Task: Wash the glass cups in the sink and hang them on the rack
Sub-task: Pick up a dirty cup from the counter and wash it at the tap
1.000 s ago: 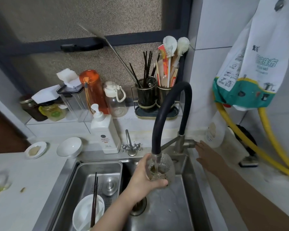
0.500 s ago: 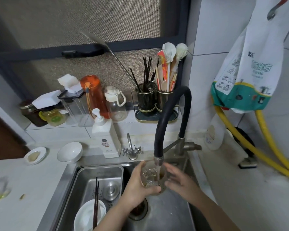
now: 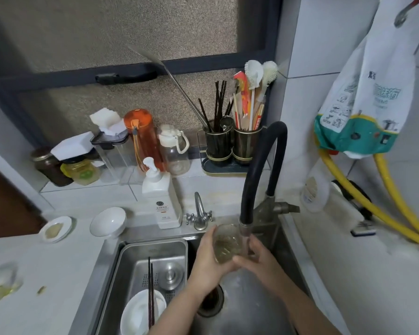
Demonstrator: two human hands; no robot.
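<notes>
The right hand [image 3: 257, 258] has moved from the tap handle; both grips, left hand [image 3: 209, 259] included, clasp the glass cup [image 3: 226, 245] beneath the spout [image 3: 244, 228].

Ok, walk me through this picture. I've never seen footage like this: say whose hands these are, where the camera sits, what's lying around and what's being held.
There is no machine here: a person works with two bare hands. The single picture comes from a camera worn on the person's head, looking forward and down.

The left hand has its grip around a glass cup, holding it beside the outlet of the black faucet hose over the sink. The right hand curls around the cup's other side.

In the sink's left part sits a metal tray with a white plate and dark chopsticks. Behind the sink stand a white soap pump bottle and a white bowl. No rack for hanging cups is in view.
</notes>
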